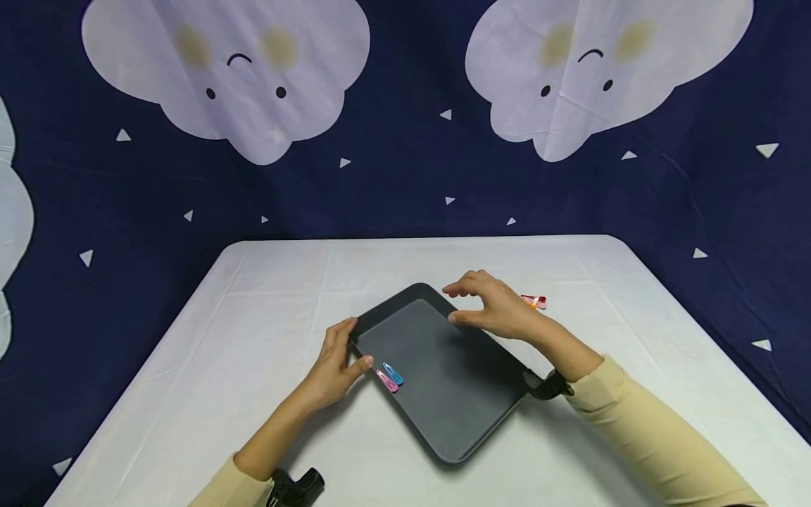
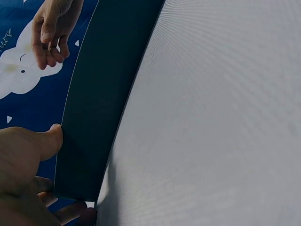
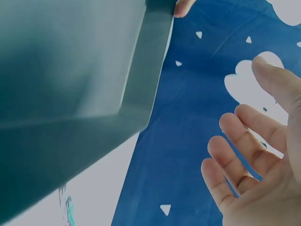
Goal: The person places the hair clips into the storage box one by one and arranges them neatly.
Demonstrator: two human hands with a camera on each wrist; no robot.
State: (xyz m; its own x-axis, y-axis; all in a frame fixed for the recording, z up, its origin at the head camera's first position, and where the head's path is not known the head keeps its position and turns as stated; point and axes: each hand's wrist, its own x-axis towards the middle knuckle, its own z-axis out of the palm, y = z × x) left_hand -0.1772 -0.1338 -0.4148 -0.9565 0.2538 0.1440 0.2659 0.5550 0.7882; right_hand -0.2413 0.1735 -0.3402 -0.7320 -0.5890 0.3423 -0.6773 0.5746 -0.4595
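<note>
A dark grey rectangular tray (image 1: 453,380) sits turned cornerwise on the white table. My left hand (image 1: 336,367) holds it by its left corner, thumb at the rim and fingers around the outside. Just inside the left wall lie a blue snap hair clip (image 1: 393,374) and a pink snap hair clip (image 1: 387,381), side by side. Above the far right wall hovers my right hand (image 1: 497,308), its fingers and thumb spread apart and holding nothing. Some red and pink hair clips (image 1: 536,302) lie on the table beyond that hand, partly hidden by it.
The white-covered table (image 1: 272,282) has rounded far corners. Behind it hangs a dark blue cloth (image 1: 405,183) printed with clouds and small triangles. Wrist straps with black devices (image 1: 296,487) sit on both arms.
</note>
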